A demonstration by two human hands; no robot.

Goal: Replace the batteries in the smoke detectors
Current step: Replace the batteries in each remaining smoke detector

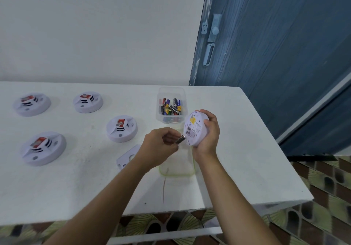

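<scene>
One smoke detector (pixel 195 129) is held above the table (pixel 76 187) in the right hand (pixel 208 131), whose fingers wrap round its rim, with its back turned toward the left hand (pixel 157 146). The left fingers pinch a battery (pixel 180 139) by its near end. Its long axis runs up and to the right, with the far tip at the compartment low on the detector's back. Whether it is going in or coming out cannot be told; either way the move follows that axis. A clear box (pixel 171 93) of loose batteries sits just behind the hands, and four more detectors (pixel 121 129) lie well to the left.
</scene>
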